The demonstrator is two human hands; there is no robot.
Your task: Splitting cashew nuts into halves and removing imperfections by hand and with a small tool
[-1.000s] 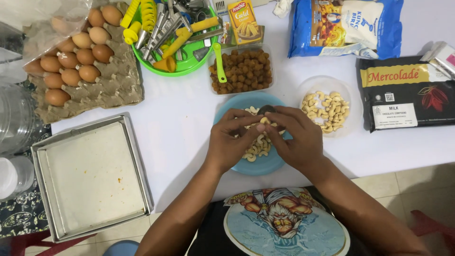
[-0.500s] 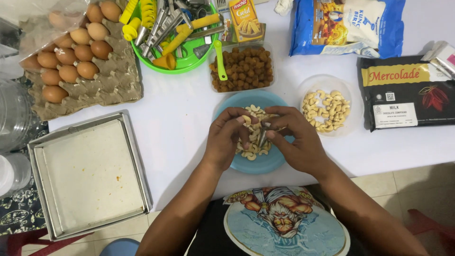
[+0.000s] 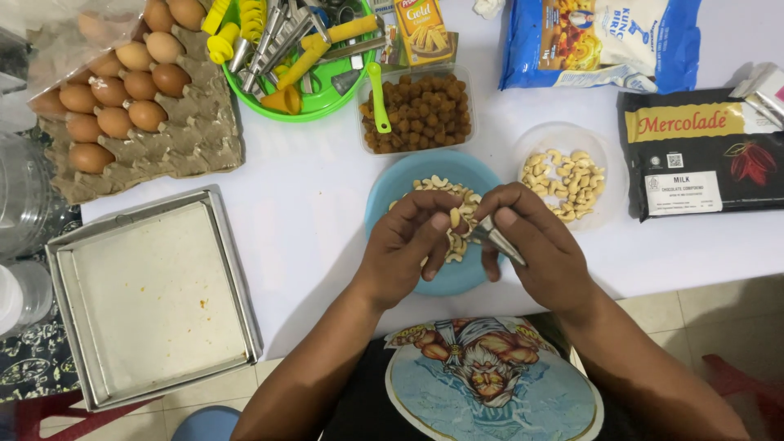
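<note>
Over a blue plate (image 3: 392,194) of cashew nuts, my left hand (image 3: 406,247) pinches one pale cashew (image 3: 454,218) between thumb and fingers. My right hand (image 3: 535,247) grips a small metal blade (image 3: 495,238) with its tip close to that nut. More cashew pieces (image 3: 445,192) lie on the plate, partly hidden by both hands. Just right of the plate stands a clear bowl of whole cashews (image 3: 563,175).
A clear tub of brown round pieces (image 3: 420,110) with a green spoon sits behind the plate. A green bowl of utensils (image 3: 294,53) and an egg tray (image 3: 122,98) are at the back left. A square metal baking tin (image 3: 151,298) lies left. A blue bag (image 3: 600,41) and a dark chocolate pack (image 3: 702,151) lie right.
My hands have lifted slightly off the plate; the left one now holds a single cashew up by the blade in the right one.
</note>
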